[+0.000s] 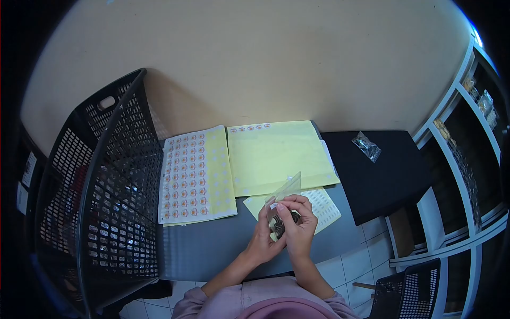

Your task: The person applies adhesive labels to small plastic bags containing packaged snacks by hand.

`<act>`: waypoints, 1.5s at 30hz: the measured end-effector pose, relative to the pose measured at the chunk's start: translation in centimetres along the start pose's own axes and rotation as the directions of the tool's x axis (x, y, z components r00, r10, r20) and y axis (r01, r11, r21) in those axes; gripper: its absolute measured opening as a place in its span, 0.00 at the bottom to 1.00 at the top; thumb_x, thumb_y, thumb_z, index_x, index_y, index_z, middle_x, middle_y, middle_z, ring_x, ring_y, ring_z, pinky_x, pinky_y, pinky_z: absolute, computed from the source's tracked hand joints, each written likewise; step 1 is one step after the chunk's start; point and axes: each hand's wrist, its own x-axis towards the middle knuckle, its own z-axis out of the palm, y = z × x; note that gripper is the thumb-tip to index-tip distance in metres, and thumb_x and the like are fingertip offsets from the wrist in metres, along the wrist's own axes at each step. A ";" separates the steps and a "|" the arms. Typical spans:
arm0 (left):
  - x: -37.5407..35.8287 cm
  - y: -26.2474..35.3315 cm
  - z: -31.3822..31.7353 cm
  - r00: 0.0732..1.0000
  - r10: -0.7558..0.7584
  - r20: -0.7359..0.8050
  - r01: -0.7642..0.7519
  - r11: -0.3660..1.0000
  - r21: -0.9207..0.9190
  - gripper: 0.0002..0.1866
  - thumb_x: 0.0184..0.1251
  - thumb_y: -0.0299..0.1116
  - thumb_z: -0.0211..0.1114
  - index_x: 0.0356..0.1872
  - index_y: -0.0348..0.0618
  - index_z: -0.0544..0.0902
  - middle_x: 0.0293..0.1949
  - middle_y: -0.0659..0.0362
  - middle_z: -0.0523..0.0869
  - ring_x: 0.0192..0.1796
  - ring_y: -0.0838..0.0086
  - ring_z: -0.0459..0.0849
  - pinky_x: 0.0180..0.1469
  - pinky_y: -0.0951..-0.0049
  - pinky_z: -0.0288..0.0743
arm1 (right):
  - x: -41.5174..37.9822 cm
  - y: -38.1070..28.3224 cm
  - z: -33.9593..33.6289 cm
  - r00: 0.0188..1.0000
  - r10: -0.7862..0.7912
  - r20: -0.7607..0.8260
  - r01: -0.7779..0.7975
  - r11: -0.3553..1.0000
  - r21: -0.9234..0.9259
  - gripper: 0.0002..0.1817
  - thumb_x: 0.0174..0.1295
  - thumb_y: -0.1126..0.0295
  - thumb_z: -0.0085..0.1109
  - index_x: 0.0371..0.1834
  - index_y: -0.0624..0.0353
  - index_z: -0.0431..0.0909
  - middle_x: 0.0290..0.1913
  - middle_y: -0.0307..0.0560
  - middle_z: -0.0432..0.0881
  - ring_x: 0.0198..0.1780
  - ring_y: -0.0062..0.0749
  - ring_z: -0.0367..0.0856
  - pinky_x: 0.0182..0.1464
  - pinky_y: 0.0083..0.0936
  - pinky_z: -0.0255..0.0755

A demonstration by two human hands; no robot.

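Over the front of the grey table, both hands hold a clear plastic bag (pixel 287 187) with dark items inside. My left hand (pixel 261 234) is closed around the bag's left side. My right hand (pixel 301 227) pinches it from the right, its thumb pressed near a small white patch (pixel 273 206) on the plastic. The bag's upper flap sticks up past the fingers. Behind the hands lies a yellow backing sheet (pixel 279 154) with a few stickers left along its top edge. Partly under it is a smaller sheet of little labels (pixel 324 210).
A sheet of round orange-and-white stickers (pixel 185 175) lies at the left of the table (pixel 212 250). Beyond it stands a tall black basket (pixel 119 175) full of clear packets. A filled packet (pixel 366 146) rests on the black surface (pixel 382 181) at right, near shelving (pixel 451 95).
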 end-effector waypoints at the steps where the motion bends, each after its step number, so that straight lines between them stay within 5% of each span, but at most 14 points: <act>1: -0.1 0.0 0.0 1.000 -0.006 0.004 0.006 1.000 -0.013 0.41 0.51 0.24 0.62 0.62 0.37 0.44 0.52 0.40 0.67 0.55 0.55 0.71 0.53 0.61 0.67 | -0.1 0.0 0.0 1.000 0.000 -0.003 0.000 1.000 0.000 0.05 0.46 0.74 0.63 0.28 0.59 0.81 0.36 0.42 0.75 0.44 0.29 0.68 0.47 0.24 0.63; 7: -0.5 -0.2 0.1 0.999 0.036 0.018 -0.037 0.998 0.042 0.43 0.49 0.23 0.62 0.63 0.39 0.43 0.55 0.40 0.64 0.56 0.54 0.70 0.53 0.62 0.68 | -0.5 0.0 -0.3 0.997 -0.078 0.015 0.079 0.994 -0.076 0.04 0.48 0.79 0.60 0.29 0.63 0.80 0.38 0.43 0.73 0.42 0.24 0.70 0.45 0.19 0.66; 14: -0.4 -0.2 0.3 0.993 -0.041 0.110 0.049 0.996 -0.077 0.45 0.49 0.22 0.61 0.64 0.39 0.40 0.60 0.40 0.56 0.60 0.52 0.65 0.52 0.63 0.71 | -0.2 -0.2 -0.4 0.993 -0.103 -0.062 0.090 0.978 -0.190 0.07 0.40 0.72 0.67 0.25 0.54 0.82 0.34 0.39 0.76 0.41 0.30 0.68 0.45 0.25 0.63; 17: -0.4 -0.9 0.7 0.994 -0.002 0.105 0.000 1.000 0.019 0.51 0.47 0.23 0.65 0.64 0.44 0.35 0.60 0.45 0.54 0.58 0.58 0.67 0.52 0.62 0.69 | 0.2 -0.4 -0.7 0.988 -0.144 -0.060 0.123 0.956 -0.266 0.07 0.39 0.71 0.68 0.25 0.54 0.82 0.34 0.38 0.76 0.41 0.29 0.68 0.45 0.26 0.62; 25: -0.3 -0.1 -1.0 0.998 -0.062 0.034 0.062 0.998 -0.016 0.44 0.50 0.21 0.60 0.64 0.39 0.40 0.57 0.38 0.62 0.59 0.52 0.66 0.51 0.64 0.72 | 1.0 1.0 0.6 0.987 -0.152 0.042 0.158 0.957 -0.244 0.06 0.39 0.72 0.68 0.21 0.56 0.79 0.34 0.41 0.75 0.42 0.32 0.68 0.45 0.28 0.62; 31: -0.5 -0.1 -2.3 0.992 -0.123 -0.002 0.123 0.992 -0.005 0.43 0.51 0.21 0.59 0.64 0.39 0.40 0.56 0.38 0.65 0.58 0.53 0.69 0.50 0.66 0.71 | 1.8 1.7 1.9 0.994 0.001 0.113 0.011 0.994 -0.105 0.08 0.41 0.74 0.66 0.22 0.60 0.75 0.36 0.44 0.72 0.44 0.29 0.68 0.51 0.26 0.59; 36: -0.3 -1.1 -2.1 0.985 -0.169 0.027 0.170 0.984 -0.048 0.43 0.52 0.21 0.59 0.64 0.41 0.39 0.58 0.39 0.64 0.57 0.54 0.69 0.50 0.65 0.70 | 2.0 2.1 1.7 0.980 -0.106 0.170 0.139 0.971 -0.195 0.12 0.38 0.73 0.68 0.26 0.59 0.75 0.37 0.43 0.71 0.44 0.30 0.68 0.51 0.27 0.58; 43: 1.2 -1.3 -1.4 0.962 -0.250 0.112 0.258 0.964 -0.058 0.43 0.53 0.20 0.57 0.64 0.41 0.37 0.58 0.45 0.65 0.54 0.57 0.72 0.52 0.66 0.69 | 4.0 3.2 0.2 0.993 -0.048 0.106 0.074 0.965 -0.253 0.15 0.35 0.72 0.71 0.25 0.58 0.74 0.35 0.44 0.70 0.43 0.35 0.67 0.47 0.30 0.61; 45: 1.6 -1.8 -1.1 0.951 -0.273 0.143 0.286 0.955 -0.075 0.43 0.53 0.20 0.56 0.64 0.41 0.36 0.58 0.46 0.65 0.54 0.59 0.73 0.52 0.67 0.69 | 5.4 3.3 -1.1 0.947 -0.316 -0.055 0.267 0.874 -0.407 0.13 0.38 0.75 0.68 0.26 0.60 0.72 0.35 0.42 0.70 0.41 0.32 0.69 0.46 0.25 0.60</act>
